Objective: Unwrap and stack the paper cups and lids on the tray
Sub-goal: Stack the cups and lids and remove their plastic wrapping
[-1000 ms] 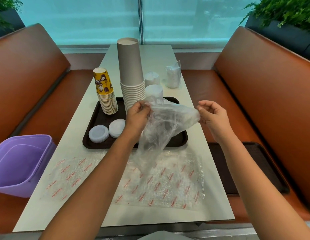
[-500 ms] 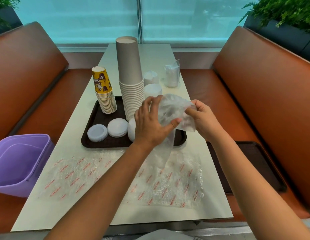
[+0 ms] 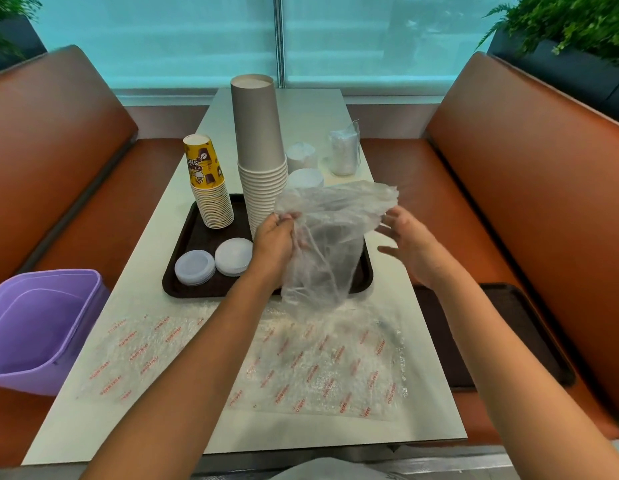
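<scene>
A dark brown tray (image 3: pixel 183 285) holds a stack of yellow printed cups (image 3: pixel 209 188), a tall stack of grey-brown cups (image 3: pixel 261 150) and two short stacks of white lids (image 3: pixel 194 267) (image 3: pixel 234 256). My left hand (image 3: pixel 275 242) grips a crumpled clear plastic wrapper (image 3: pixel 330 233) above the tray's right half. My right hand (image 3: pixel 410 242) is beside the wrapper's right edge, fingers spread, only the fingertips near the plastic. Beyond the tray lie more white lids (image 3: pixel 305 177) (image 3: pixel 301 155) and a wrapped bundle (image 3: pixel 343 152).
Flat printed plastic sheets (image 3: pixel 318 362) cover the near table. A purple bin (image 3: pixel 41 327) sits on the left bench. A second dark tray (image 3: pixel 529 334) lies on the right bench. Orange seat backs flank the table.
The hands, brought together on the bunched wrapper half a second ago, have parted. The wrapper has spread out, and my right hand has released it and opened.
</scene>
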`<act>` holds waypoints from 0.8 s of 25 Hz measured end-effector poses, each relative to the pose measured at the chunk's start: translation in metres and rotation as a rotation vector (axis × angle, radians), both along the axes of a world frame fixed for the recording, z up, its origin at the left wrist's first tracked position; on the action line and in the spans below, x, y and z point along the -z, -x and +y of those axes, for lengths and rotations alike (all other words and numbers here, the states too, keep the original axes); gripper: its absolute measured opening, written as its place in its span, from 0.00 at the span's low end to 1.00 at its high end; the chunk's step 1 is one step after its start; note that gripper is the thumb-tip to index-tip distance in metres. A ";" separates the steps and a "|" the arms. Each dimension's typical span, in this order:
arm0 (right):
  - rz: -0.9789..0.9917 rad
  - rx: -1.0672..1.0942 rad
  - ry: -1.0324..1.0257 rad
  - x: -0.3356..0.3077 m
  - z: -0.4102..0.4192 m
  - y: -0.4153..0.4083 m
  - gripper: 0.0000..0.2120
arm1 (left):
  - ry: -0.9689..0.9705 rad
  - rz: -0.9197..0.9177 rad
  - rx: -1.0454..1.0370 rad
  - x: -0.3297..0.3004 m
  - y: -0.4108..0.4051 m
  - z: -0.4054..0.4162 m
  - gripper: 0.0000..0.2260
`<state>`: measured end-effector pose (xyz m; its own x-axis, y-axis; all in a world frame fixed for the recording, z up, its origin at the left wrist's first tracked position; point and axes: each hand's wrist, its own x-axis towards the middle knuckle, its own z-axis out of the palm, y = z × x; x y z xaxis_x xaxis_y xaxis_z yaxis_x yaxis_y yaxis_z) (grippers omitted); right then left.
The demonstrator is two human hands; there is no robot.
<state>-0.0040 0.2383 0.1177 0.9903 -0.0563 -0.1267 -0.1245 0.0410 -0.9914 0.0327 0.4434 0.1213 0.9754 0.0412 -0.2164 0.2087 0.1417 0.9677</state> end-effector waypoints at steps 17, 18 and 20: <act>0.013 0.077 0.162 0.007 0.001 0.004 0.15 | -0.321 -0.400 0.118 -0.004 0.001 0.001 0.14; 0.018 -0.001 0.188 0.006 0.005 0.003 0.17 | -0.388 -0.427 0.266 -0.008 0.006 -0.010 0.20; 0.019 -0.112 0.217 0.006 0.009 0.003 0.15 | -0.533 -0.398 0.442 -0.009 0.010 -0.027 0.24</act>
